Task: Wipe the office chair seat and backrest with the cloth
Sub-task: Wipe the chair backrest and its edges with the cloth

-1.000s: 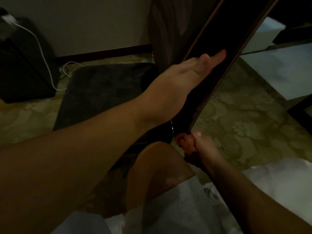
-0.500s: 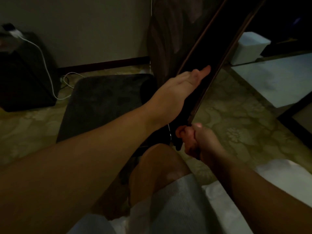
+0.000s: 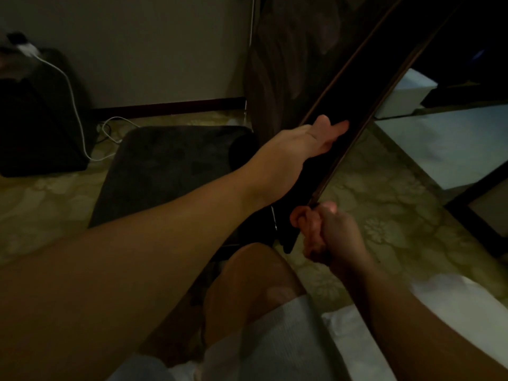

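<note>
Hands on the dark, edge-on backrest (image 3: 365,86) (left (image 3: 308,144) flat, right (image 3: 327,232) gripping its lower edge).

Dim room. Left hand (image 3: 308,144) flat, fingers straight, pressed against the dark tilted backrest (image 3: 354,105) — right hand (image 3: 324,232) gripping its lower edge. Dark seat (image 3: 170,166) beside, over patterned floor (image 3: 384,215).

No readable text, labels, brands or numbers anywhere.
</note>
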Action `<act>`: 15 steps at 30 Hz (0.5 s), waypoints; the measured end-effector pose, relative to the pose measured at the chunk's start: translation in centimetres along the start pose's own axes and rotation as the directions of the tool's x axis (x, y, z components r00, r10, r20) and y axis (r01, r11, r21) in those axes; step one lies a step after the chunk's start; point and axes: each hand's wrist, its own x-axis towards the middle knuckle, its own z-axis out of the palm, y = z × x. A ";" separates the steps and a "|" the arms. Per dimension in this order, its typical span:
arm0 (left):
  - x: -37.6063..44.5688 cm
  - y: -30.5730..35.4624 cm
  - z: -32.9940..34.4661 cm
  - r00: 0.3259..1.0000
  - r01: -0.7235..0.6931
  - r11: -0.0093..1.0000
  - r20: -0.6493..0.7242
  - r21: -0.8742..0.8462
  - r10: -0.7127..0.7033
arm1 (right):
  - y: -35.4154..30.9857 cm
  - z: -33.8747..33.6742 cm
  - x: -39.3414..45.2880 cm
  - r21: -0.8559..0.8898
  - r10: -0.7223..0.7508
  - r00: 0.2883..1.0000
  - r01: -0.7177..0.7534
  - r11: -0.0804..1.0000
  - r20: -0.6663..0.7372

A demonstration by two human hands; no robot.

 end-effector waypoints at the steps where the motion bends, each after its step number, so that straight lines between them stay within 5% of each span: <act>1: 0.1 -0.1 0.1 1.000 0.010 1.000 0.007 -0.009 -0.010 | 0.2 0.1 0.0 0.142 0.047 0.998 -0.051 0.989 0.030; 3: 0.0 -0.2 0.4 1.000 0.009 1.000 0.011 -0.013 -0.009 | 0.6 1.7 0.4 0.617 0.343 0.919 -0.387 0.685 0.195; 5: -0.3 -0.3 0.4 1.000 -0.001 1.000 -0.001 -0.012 0.001 | -0.4 1.2 0.4 0.717 0.452 0.720 -0.662 0.218 0.527; 8: -0.4 -0.2 0.0 1.000 -0.026 0.999 -0.008 0.019 0.026 | -2.7 -2.6 0.6 0.663 0.321 0.731 -0.682 0.308 0.602; 10: -0.3 0.0 0.0 1.000 -0.004 1.000 -0.005 0.009 0.004 | -3.8 -4.8 1.0 0.748 0.256 0.777 -0.627 0.219 0.576; 15: -0.1 0.4 0.6 1.000 0.027 1.000 -0.007 -0.005 -0.027 | -4.2 -3.5 -0.1 0.756 0.312 0.803 -0.589 0.285 0.508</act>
